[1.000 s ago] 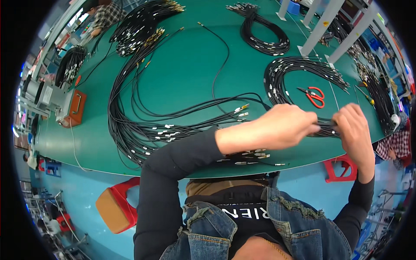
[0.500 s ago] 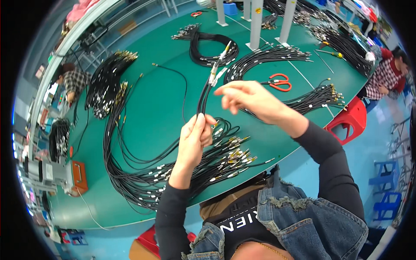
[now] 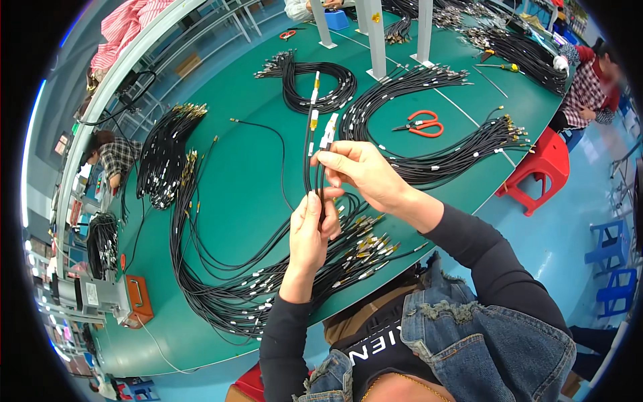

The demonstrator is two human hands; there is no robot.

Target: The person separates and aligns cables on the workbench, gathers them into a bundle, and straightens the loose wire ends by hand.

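Observation:
My left hand (image 3: 312, 224) is closed around a few black cables (image 3: 309, 167), whose ends point up and away from me. Just above it, my right hand (image 3: 365, 171) pinches part of the same group near the white-sleeved ends (image 3: 329, 131). One or more ends with gold connectors and white labels (image 3: 314, 107) stand apart to the left of those fingers. Beneath my left hand, a large curved bundle of black cables (image 3: 194, 285) lies on the green table, with its gold and white connector ends (image 3: 368, 258) near the front edge.
Red-handled cutters (image 3: 424, 124) lie right of my hands. Coiled cables (image 3: 287, 90) and a curved bundle (image 3: 375, 100) lie farther off. Grey posts (image 3: 376, 40) rise from the table (image 3: 254, 161). An orange-fronted machine (image 3: 138, 301) is at left, a red stool (image 3: 541, 171) at right. Other people sit on both sides.
My right hand has come down and left and taken hold of the cables near their ends. The ends, together before, are now spread into two groups. The whole view has shifted slightly.

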